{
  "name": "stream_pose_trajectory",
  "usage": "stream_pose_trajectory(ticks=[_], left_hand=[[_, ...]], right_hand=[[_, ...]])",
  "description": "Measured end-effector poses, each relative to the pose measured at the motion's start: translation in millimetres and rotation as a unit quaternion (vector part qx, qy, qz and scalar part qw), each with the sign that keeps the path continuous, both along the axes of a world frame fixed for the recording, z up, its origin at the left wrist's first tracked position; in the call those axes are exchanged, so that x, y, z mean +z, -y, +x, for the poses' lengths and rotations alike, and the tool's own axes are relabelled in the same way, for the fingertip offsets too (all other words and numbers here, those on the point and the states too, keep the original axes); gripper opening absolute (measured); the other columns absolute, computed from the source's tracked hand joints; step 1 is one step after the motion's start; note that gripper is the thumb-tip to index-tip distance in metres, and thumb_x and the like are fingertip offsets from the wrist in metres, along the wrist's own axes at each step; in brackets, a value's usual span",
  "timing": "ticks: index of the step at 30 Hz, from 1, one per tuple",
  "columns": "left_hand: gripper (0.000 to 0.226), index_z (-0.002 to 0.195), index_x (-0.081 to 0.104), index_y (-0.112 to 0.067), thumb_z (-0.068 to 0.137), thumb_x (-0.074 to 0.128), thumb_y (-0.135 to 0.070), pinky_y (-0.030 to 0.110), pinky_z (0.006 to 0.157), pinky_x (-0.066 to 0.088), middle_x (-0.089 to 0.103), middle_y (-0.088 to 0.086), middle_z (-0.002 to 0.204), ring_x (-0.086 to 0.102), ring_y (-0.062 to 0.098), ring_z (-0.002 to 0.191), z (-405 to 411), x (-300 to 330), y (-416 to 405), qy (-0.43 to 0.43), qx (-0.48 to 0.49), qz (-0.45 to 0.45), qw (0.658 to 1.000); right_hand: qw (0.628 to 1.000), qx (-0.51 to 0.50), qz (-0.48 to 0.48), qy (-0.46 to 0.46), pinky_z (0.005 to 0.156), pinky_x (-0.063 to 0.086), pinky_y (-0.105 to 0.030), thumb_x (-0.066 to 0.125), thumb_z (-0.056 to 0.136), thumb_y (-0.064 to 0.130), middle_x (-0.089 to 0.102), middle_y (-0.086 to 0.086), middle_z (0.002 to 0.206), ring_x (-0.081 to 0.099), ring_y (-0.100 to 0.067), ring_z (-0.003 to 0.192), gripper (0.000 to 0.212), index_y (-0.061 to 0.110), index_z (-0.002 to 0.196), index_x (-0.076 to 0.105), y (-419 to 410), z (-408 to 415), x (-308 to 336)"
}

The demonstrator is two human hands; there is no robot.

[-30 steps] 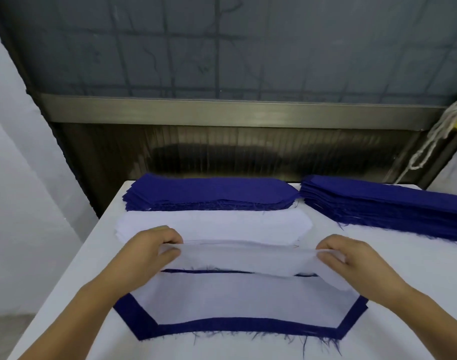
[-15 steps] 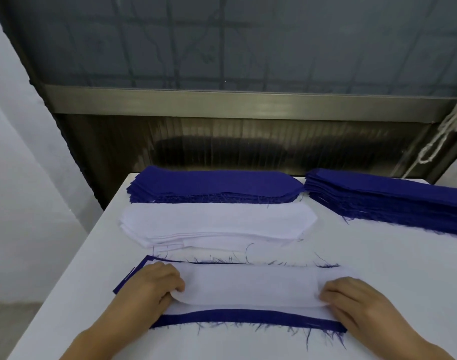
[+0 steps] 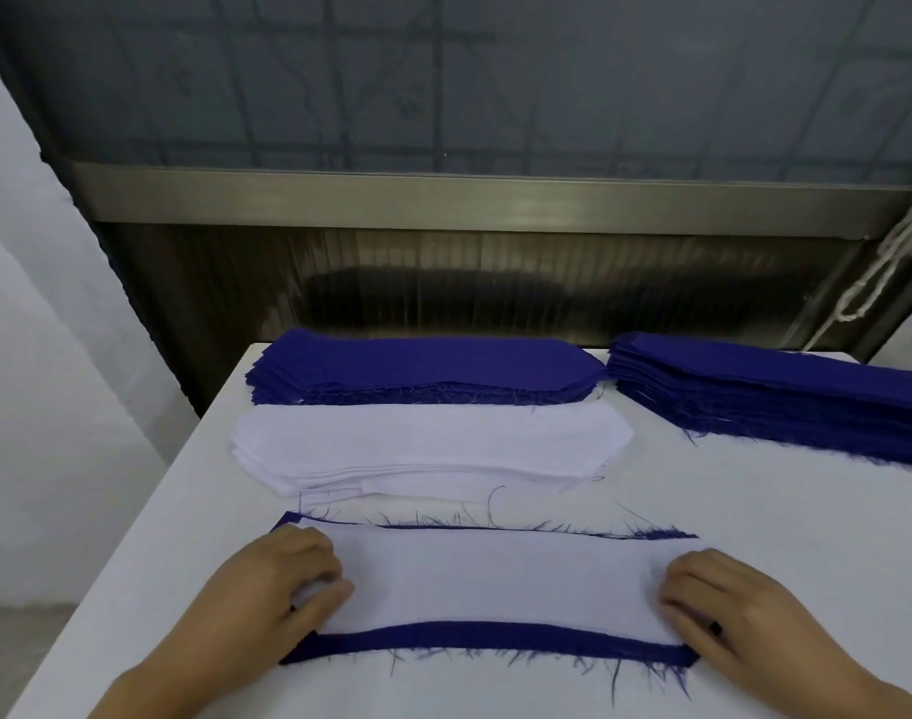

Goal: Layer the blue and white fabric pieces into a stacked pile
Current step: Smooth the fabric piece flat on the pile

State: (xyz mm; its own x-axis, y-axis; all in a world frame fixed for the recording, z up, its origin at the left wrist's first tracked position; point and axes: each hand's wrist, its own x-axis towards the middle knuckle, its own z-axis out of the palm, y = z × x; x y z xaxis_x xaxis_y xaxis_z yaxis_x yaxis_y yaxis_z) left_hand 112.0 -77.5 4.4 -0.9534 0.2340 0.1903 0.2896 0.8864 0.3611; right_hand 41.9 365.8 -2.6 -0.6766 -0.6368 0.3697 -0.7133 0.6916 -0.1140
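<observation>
A white fabric piece lies flat on top of a blue fabric piece near the front edge of the white bench. The blue piece shows as a frayed band along the near side of the white piece and as a thin line with loose threads along its far side.

The left hand rests on the left end of the white piece, its fingers curled and close together, the tips pressing down on the cloth; whether they pinch the edge cannot be told. The right hand rests on the right end of the white piece, its fingers bent and close together, tips down on the fabric; again a pinch cannot be made out.

Just beyond the white piece lies a stack of white pieces, its layers fanned slightly at the near edge. Touching the far side of that stack is a stack of blue pieces, frayed along its near edge. To the far right of the white piece, well apart from it, sits a second blue stack, which runs out of view at the right border.

Behind the bench, beyond the stacks, stands a dark panel capped by a metal rail, with a pale cord hanging at its right end
</observation>
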Motion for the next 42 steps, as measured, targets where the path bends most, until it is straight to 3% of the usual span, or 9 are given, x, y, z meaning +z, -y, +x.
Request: stream_pose_trajectory(ticks=[3, 7, 12, 18, 23, 29, 34, 39, 42], left_hand=[[0.03, 0.062, 0.052, -0.03, 0.086, 0.046, -0.047, 0.02, 0.057, 0.044, 0.045, -0.022, 0.066, 0.046, -0.001, 0.065, -7.8, 0.5, 3.3, -0.031, 0.037, -0.033, 0.998], [0.022, 0.062, 0.06, -0.023, 0.083, 0.067, -0.028, 0.018, 0.05, 0.042, 0.052, -0.016, 0.065, 0.046, 0.002, 0.06, -31.3, 6.6, -7.2, -0.068, 0.046, -0.048, 0.995], [0.004, 0.086, 0.072, -0.025, 0.085, 0.07, -0.028, 0.021, 0.066, 0.052, 0.065, -0.013, 0.088, 0.056, 0.005, 0.074, -90.0, 23.4, -42.7, -0.097, 0.055, -0.041, 0.993], [0.025, 0.117, 0.063, -0.021, 0.094, 0.058, -0.026, 0.019, 0.082, 0.042, 0.062, -0.007, 0.116, 0.054, 0.01, 0.101, -180.8, 38.9, -69.3, -0.091, 0.071, 0.022, 0.993], [0.036, 0.132, 0.054, -0.02, 0.096, 0.055, -0.027, 0.027, 0.095, 0.045, 0.055, -0.005, 0.131, 0.051, 0.013, 0.116, -228.7, 37.1, -75.9, -0.003, 0.083, 0.046, 0.995], [0.031, 0.12, 0.062, -0.023, 0.093, 0.059, -0.038, 0.031, 0.095, 0.046, 0.057, -0.007, 0.119, 0.049, 0.012, 0.111, -247.3, 26.9, -74.9, 0.039, 0.067, 0.027, 0.997], [0.037, 0.118, 0.064, -0.023, 0.089, 0.061, -0.046, 0.033, 0.091, 0.048, 0.056, -0.007, 0.114, 0.051, 0.012, 0.106, -253.6, 30.3, -77.5, 0.051, 0.074, 0.026, 0.996], [0.023, 0.111, 0.067, -0.021, 0.094, 0.057, -0.034, 0.027, 0.075, 0.048, 0.059, -0.004, 0.111, 0.057, 0.014, 0.093, -260.8, 28.5, -80.1, 0.022, 0.103, 0.013, 0.994], [0.017, 0.106, 0.067, -0.022, 0.095, 0.057, -0.03, 0.025, 0.069, 0.044, 0.061, -0.004, 0.106, 0.057, 0.013, 0.088, -265.2, 27.0, -84.0, 0.006, 0.128, 0.005, 0.992]], right_hand=[[0.998, -0.054, 0.032, 0.016, 0.055, 0.045, -0.023, 0.078, 0.075, 0.015, 0.055, 0.012, 0.072, 0.053, -0.01, 0.061, 0.019, 0.022, 0.067, 0.061, -2.5, -12.2, 4.3], [0.997, -0.072, 0.014, 0.036, 0.052, 0.043, -0.021, 0.083, 0.07, 0.008, 0.054, 0.014, 0.068, 0.051, -0.005, 0.058, 0.026, 0.022, 0.065, 0.061, 17.8, -33.1, 19.1], [0.994, -0.057, -0.06, 0.065, 0.066, 0.052, -0.027, 0.07, 0.087, 0.014, 0.059, 0.013, 0.085, 0.056, -0.007, 0.077, 0.006, 0.019, 0.085, 0.067, 70.6, -81.8, 37.6], [0.983, -0.108, -0.107, 0.105, 0.081, 0.047, -0.023, 0.058, 0.096, 0.023, 0.053, 0.01, 0.105, 0.052, -0.008, 0.094, 0.012, 0.022, 0.107, 0.061, 127.0, -169.5, 45.8], [0.973, -0.132, -0.05, 0.181, 0.084, 0.041, -0.023, 0.06, 0.094, 0.033, 0.049, 0.009, 0.106, 0.048, -0.011, 0.099, 0.018, 0.026, 0.11, 0.056, 141.2, -215.4, 39.2], [0.968, -0.116, -0.044, 0.218, 0.084, 0.045, -0.027, 0.058, 0.095, 0.031, 0.053, 0.008, 0.097, 0.049, -0.012, 0.094, 0.005, 0.028, 0.091, 0.056, 142.2, -229.5, 30.2], [0.958, -0.132, -0.051, 0.25, 0.073, 0.039, -0.025, 0.048, 0.101, 0.029, 0.054, 0.003, 0.089, 0.054, -0.015, 0.084, 0.023, 0.018, 0.084, 0.058, 149.5, -239.4, 36.7], [0.956, -0.157, -0.045, 0.242, 0.072, 0.038, -0.026, 0.041, 0.103, 0.032, 0.057, -0.004, 0.09, 0.055, -0.017, 0.083, 0.031, 0.014, 0.083, 0.057, 152.6, -240.6, 34.5], [0.952, -0.158, -0.055, 0.256, 0.068, 0.04, -0.027, 0.049, 0.096, 0.049, 0.057, 0.003, 0.087, 0.055, -0.014, 0.082, 0.033, 0.02, 0.082, 0.058, 153.3, -239.2, 35.7]])
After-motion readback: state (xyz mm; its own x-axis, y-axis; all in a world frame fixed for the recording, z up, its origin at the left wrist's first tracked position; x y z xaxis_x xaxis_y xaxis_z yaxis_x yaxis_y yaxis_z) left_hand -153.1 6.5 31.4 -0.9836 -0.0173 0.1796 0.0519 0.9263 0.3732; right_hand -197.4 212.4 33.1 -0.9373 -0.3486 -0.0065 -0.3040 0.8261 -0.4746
